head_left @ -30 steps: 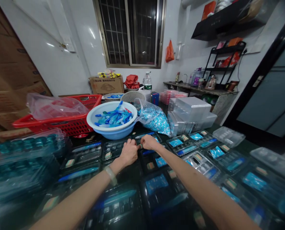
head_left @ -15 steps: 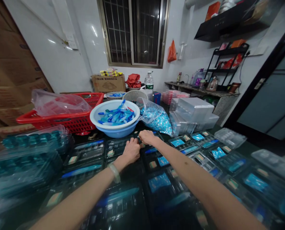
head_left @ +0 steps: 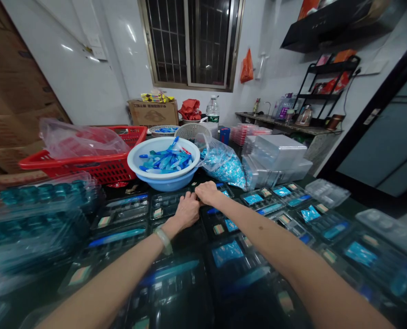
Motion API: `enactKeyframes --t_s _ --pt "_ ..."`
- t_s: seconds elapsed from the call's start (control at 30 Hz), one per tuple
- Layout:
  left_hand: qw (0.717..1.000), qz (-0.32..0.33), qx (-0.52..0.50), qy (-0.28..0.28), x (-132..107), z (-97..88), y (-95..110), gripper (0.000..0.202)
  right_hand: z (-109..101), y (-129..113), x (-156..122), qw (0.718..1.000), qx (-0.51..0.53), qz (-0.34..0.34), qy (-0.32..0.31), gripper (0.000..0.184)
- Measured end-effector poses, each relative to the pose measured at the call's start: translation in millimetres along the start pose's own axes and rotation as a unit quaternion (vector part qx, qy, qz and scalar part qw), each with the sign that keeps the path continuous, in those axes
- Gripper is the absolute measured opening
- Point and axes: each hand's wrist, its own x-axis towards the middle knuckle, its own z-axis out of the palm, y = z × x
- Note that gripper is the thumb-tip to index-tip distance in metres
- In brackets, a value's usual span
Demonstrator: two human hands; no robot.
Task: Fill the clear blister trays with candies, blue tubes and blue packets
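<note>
My left hand (head_left: 188, 210), with a pale bangle (head_left: 163, 241) at its wrist, is over the clear plastic trays in the middle of the table. My right hand (head_left: 207, 193) is just beyond it, and the two hands touch or nearly touch. Both have their fingers curled closed; whatever they hold is hidden. Around them lie open trays with blue pens or similar slim sticks (head_left: 116, 237), small striped sponge-like blocks (head_left: 219, 229) and blue printed packets (head_left: 226, 253). A light tray (head_left: 165, 203) is beside my left hand's fingers.
Beyond the hands stands a white basin (head_left: 134, 161) of blue sticks, with a bag of blue packets (head_left: 224, 167) beside it. Stacked clear boxes (head_left: 278, 153) are at the right. A red basket (head_left: 97, 171) and stacked trays (head_left: 42, 219) occupy the left.
The view has tilted slightly, so the background sits a little higher. My hands stay together over the same trays, with the right hand shifted slightly left.
</note>
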Motion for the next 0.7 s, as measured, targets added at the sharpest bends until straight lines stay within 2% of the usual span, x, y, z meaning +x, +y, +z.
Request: enactKeyframes --t_s 0.37,0.6,0.7 --pt "1.000 0.006 0.013 0.005 -1.3 -1.0 -1.8 0.017 4.2 1.6 -13.0 0.999 0.020 0.019 0.023 0.026" --pt "1.000 0.005 0.008 0.008 -2.2 -0.9 -2.3 0.020 11.7 28.3 -16.6 0.997 0.059 0.055 0.017 0.025" --pt "1.000 0.007 0.009 0.008 -1.3 0.9 -2.8 0.021 15.1 34.4 -19.1 0.996 0.081 0.045 0.017 0.022"
